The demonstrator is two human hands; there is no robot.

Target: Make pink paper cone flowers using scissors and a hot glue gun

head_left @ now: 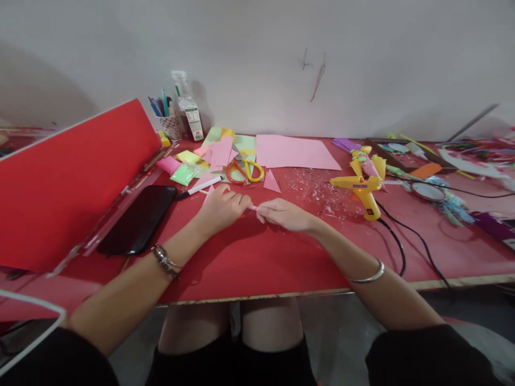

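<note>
In the middle of the frame, a narrow piece of pink paper (252, 207), seemingly rolled or folded, bridges the person's two hands above the red tabletop (257, 268). The left hand (225, 208) has its fingers curled in around one end; the right hand (287, 214) pinches the other end, thumb against bent fingers. Most of the piece is hidden by the hands, so its full length cannot be told.

It is likely very light, dry and easy to grip, a little springy, and quick to crease or flatten under hard pressure. A light fingertip pinch close to each end would suit it, with no strong pull across the short exposed middle.

Just beyond the hands, at centre, lies a pink paper triangle (272, 181), with red-and-yellow-handled scissors (243, 161) to its left and a large pink sheet (295, 151) behind it. A white marker (205, 185) lies near the left hand; a yellow glue gun (362, 190) sits right of centre, well apart from the right hand.
</note>
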